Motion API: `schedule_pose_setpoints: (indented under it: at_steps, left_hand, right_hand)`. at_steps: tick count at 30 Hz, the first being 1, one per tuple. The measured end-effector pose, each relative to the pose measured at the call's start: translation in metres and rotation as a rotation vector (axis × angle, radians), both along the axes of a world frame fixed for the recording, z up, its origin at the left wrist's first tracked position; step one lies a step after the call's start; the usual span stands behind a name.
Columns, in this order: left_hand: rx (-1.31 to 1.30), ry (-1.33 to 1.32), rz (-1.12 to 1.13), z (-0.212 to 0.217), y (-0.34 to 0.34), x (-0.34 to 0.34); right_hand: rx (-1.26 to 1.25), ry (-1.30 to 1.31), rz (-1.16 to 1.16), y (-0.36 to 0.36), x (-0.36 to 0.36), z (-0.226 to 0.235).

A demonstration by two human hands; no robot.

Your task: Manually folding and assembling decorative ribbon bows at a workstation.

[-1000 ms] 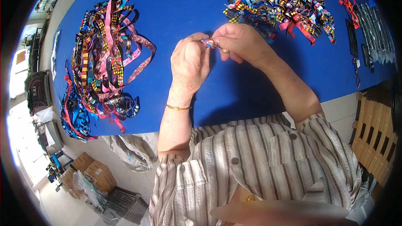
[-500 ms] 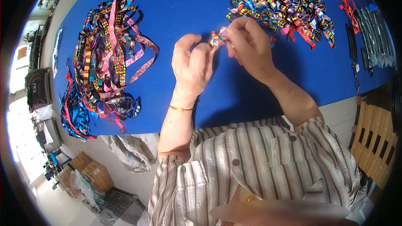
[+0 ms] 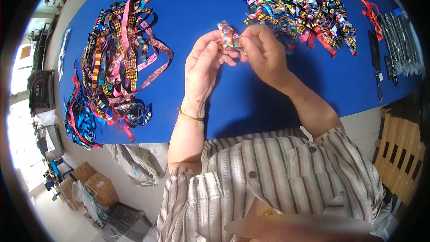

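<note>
A short piece of printed ribbon (image 3: 226,37), patterned in red, yellow and blue, is held above the blue table between my hands. My left hand (image 3: 202,62) grips its left side with the thumb over it and the other fingers underneath. Thumb and forefinger of my right hand (image 3: 264,53) pinch the ribbon's right end, which looks folded or looped. Beyond my right hand lies a dense heap of small looped ribbon pieces (image 3: 293,6) in many colours. Long patterned ribbons (image 3: 124,31) lie in a loose bundle to the left.
Orange-handled scissors (image 3: 372,15) lie at the far right, beside a black strap (image 3: 375,56) and a row of clear plastic packets (image 3: 402,40). Blue printed ribbons (image 3: 81,121) lie at the table's left front corner. Cardboard boxes (image 3: 101,188) stand on the floor at lower left.
My left hand has turned so its fingers lie under the ribbon, with the thumb on top. The ribbon now stands more upright, and my right hand has shifted slightly down.
</note>
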State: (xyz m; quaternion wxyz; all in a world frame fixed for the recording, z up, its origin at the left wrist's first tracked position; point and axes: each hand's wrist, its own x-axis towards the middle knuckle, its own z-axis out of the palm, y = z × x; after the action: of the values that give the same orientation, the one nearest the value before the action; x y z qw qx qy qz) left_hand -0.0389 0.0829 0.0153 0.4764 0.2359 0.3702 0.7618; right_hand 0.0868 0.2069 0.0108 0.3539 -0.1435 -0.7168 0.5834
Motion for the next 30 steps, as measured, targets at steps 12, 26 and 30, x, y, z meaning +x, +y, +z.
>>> schedule_pose_setpoints:
  at_steps: [12,26,30]
  left_hand:
    - [-0.038,0.961,0.431,-0.002,-0.003,0.006]
    - [-0.132,0.272,0.139,-0.001,-0.002,0.003]
    - [-0.168,0.238,0.108,0.001,-0.002,0.0]
  right_hand:
    - [0.004,-0.058,0.026,-0.002,0.002,0.002]
    - [-0.036,-0.077,0.082,-0.008,0.003,0.004]
    - [-0.075,-0.078,0.065,-0.008,0.003,0.003]
